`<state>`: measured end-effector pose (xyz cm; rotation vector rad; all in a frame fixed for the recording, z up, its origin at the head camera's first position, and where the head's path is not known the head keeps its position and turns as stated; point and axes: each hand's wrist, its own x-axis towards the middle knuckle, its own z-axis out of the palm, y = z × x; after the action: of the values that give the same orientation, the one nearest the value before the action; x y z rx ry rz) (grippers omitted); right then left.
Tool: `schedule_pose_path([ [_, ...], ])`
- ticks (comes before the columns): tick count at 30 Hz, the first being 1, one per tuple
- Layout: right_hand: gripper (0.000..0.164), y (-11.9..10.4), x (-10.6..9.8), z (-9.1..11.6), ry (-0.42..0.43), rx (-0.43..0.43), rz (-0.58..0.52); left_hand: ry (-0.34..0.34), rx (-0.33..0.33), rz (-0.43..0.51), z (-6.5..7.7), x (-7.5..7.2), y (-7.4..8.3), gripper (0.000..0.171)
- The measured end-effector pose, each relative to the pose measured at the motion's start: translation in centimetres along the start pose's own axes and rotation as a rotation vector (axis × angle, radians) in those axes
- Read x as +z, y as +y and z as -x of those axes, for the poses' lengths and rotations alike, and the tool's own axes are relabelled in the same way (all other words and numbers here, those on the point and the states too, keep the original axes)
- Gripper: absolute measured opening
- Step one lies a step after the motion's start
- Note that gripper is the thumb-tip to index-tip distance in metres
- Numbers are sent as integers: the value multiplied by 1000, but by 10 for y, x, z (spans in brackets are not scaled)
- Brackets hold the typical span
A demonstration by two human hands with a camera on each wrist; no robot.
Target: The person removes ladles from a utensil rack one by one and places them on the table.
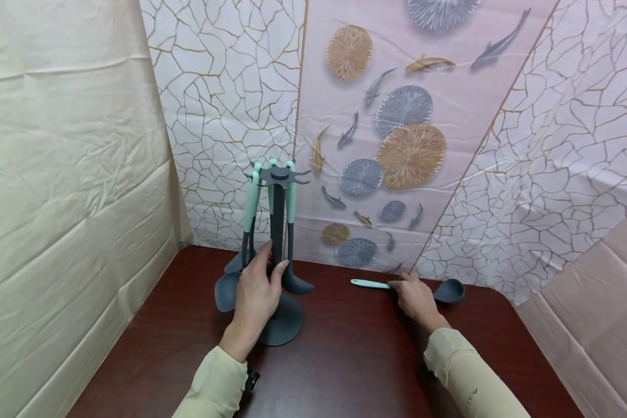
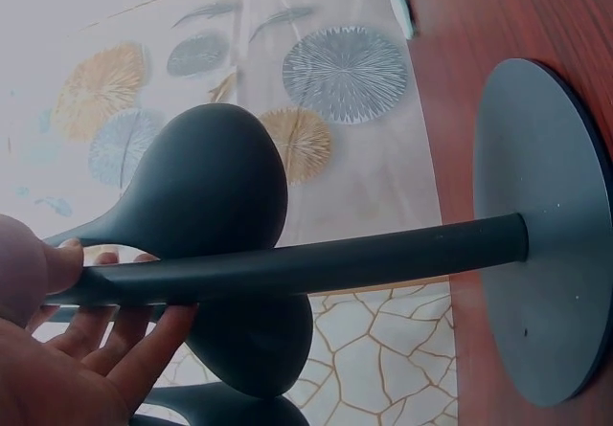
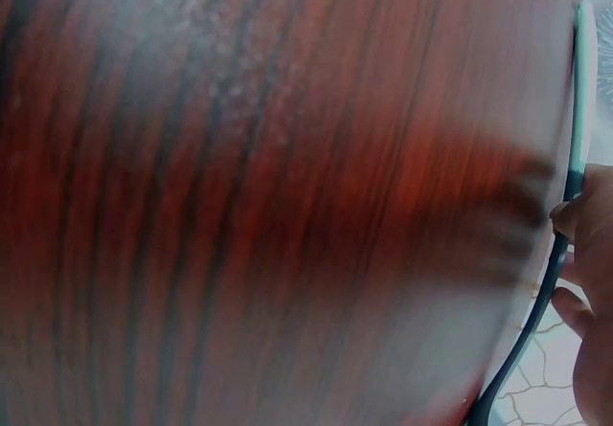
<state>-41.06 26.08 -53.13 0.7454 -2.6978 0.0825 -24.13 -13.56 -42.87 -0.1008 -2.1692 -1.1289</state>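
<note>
In the head view a dark grey utensil stand (image 1: 278,223) with a round base (image 2: 541,177) stands upright left of centre. Several utensils with mint-green handles (image 1: 252,200) hang from its hooked top. My left hand (image 1: 255,293) grips the stand's pole (image 2: 354,261) below those handles, thumb on one side and fingers on the other. Beside that hand hang a spoon-like head (image 1: 226,291) and a curved head (image 1: 296,283). Toward the table's back edge lies a ladle (image 1: 450,291) with a mint-green handle end (image 3: 578,100). My right hand (image 1: 417,297) pinches its dark shaft (image 3: 536,316) just past the green part.
The dark red wooden table (image 1: 345,360) reaches back to a patterned cloth wall (image 1: 224,116) with fish and round motifs. Plain beige cloth (image 1: 73,203) hangs along the left side, and pinkish cloth (image 1: 595,313) along the right.
</note>
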Motion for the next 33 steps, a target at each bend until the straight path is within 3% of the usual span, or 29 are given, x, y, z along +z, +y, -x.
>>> schedule_pose_path([
  [15, 31, -3, 0, 2, -14, 55, -26, 8, 9, 4, 4, 1, 0, 42],
  [27, 32, -15, -4, -8, -24, 92, -59, 12, 5, 5, 3, -2, 1, 43],
  [33, 24, -18, -3, -3, -4, 96, -78, 0, 18, 7, 2, -1, 1, 43],
])
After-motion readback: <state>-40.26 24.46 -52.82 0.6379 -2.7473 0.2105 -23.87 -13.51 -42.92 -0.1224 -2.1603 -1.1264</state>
